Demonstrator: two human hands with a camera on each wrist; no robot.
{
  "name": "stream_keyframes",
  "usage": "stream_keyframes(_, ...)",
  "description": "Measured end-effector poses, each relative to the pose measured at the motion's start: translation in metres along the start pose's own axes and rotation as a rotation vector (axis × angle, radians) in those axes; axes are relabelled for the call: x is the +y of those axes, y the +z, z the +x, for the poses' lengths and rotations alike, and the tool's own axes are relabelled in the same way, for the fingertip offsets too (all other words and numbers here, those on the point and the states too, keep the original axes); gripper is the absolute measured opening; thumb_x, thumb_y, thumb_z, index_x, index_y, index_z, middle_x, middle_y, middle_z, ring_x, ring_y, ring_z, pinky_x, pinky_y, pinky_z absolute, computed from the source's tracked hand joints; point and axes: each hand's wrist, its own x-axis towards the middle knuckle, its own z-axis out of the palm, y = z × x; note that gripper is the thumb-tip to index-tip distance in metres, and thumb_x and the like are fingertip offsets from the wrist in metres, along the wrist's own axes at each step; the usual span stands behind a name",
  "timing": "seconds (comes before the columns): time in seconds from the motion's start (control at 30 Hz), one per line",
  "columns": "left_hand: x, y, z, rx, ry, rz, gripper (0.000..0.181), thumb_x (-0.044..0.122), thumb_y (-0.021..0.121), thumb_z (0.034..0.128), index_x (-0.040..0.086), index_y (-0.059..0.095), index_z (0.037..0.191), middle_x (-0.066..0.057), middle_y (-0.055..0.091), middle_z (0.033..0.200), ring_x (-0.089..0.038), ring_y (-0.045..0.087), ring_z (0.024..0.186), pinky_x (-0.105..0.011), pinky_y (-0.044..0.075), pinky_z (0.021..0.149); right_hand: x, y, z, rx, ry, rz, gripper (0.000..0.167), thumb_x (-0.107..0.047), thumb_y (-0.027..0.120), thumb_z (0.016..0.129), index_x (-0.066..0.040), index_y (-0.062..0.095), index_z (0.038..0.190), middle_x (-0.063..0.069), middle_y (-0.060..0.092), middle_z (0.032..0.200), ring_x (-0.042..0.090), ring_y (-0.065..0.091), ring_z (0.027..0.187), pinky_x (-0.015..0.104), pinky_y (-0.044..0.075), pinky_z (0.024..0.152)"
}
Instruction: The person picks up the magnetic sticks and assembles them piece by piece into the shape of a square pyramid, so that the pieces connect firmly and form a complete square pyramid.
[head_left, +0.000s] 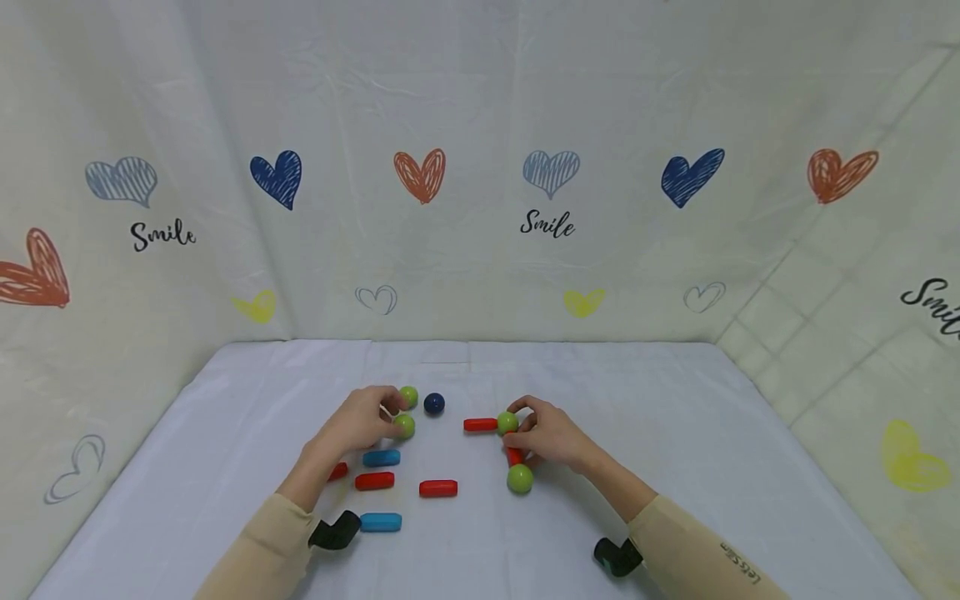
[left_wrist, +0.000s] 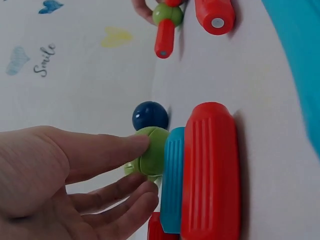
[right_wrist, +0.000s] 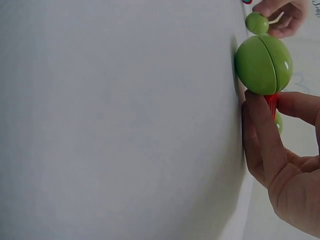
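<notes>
My left hand (head_left: 369, 417) pinches the nearer green ball (head_left: 405, 426), its thumb lying on the ball in the left wrist view. Just behind stands another green ball (head_left: 408, 396), with a dark blue ball (head_left: 434, 404) to its right. My right hand (head_left: 551, 433) grips a red rod (head_left: 514, 456) set between two green balls, one at the fingertips (head_left: 507, 423) and one nearer the front (head_left: 520, 479). A second red rod (head_left: 480, 425) reaches left from the rear ball, so these pieces form a bent chain. The fingers partly hide the gripped rod.
Two blue rods (head_left: 381, 522) and several red rods (head_left: 438, 488) lie on the white cloth around and right of the left forearm. One red rod (head_left: 338, 472) is partly behind that forearm. A round metallic disc shows on a red rod's end (left_wrist: 217, 23). A heart-printed curtain (head_left: 480, 275) hangs behind.
</notes>
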Motion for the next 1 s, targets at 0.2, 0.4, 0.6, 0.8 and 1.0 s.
stream_keyframes(0.2,-0.005,0.001,-0.001,-0.04,-0.009,0.003,0.033,0.005,0.08,0.0872,0.006,0.072,0.119,-0.003,0.066,0.101,-0.022,0.06,0.09,-0.035,0.057,0.078,0.0,0.0,0.001,-0.001,0.003,0.006,0.043,-0.013,0.078,0.091,-0.007,0.057,0.128,0.01,0.063,0.088,0.022,0.065,0.07,0.036,0.061,0.065)
stream_keyframes(0.4,-0.006,0.003,0.0,-0.051,0.006,-0.015,0.035,0.003,0.081,0.0859,0.006,0.073,0.12,-0.003,0.066,0.099,-0.02,0.061,0.087,-0.034,0.057,0.079,-0.001,0.0,0.0,0.001,0.005,0.008,0.043,-0.012,0.078,0.09,-0.006,0.057,0.127,0.01,0.063,0.088,0.022,0.065,0.07,0.036,0.06,0.065)
stream_keyframes(0.6,-0.001,0.007,-0.001,-0.043,0.04,-0.037,0.035,0.003,0.083,0.0844,0.005,0.073,0.118,-0.002,0.066,0.099,-0.02,0.061,0.088,-0.033,0.057,0.078,-0.002,0.0,-0.001,0.004,0.008,0.003,0.043,-0.012,0.078,0.09,-0.007,0.057,0.127,0.01,0.063,0.088,0.022,0.065,0.07,0.036,0.06,0.065)
stream_keyframes(0.8,0.004,0.016,0.001,-0.024,0.06,-0.038,0.034,0.003,0.084,0.0837,0.007,0.073,0.116,-0.001,0.066,0.098,-0.019,0.061,0.089,-0.033,0.057,0.078,-0.003,0.0,-0.001,0.007,0.007,0.003,0.043,-0.012,0.078,0.09,-0.006,0.057,0.127,0.01,0.063,0.087,0.022,0.065,0.07,0.036,0.06,0.065)
stream_keyframes(1.0,0.007,0.024,0.006,-0.026,0.112,-0.048,0.033,0.002,0.083,0.0838,0.007,0.072,0.115,0.0,0.067,0.099,-0.02,0.061,0.092,-0.034,0.057,0.082,-0.002,0.0,-0.001,0.004,0.001,0.004,0.043,-0.012,0.078,0.09,-0.006,0.057,0.128,0.01,0.063,0.088,0.022,0.065,0.07,0.036,0.061,0.065)
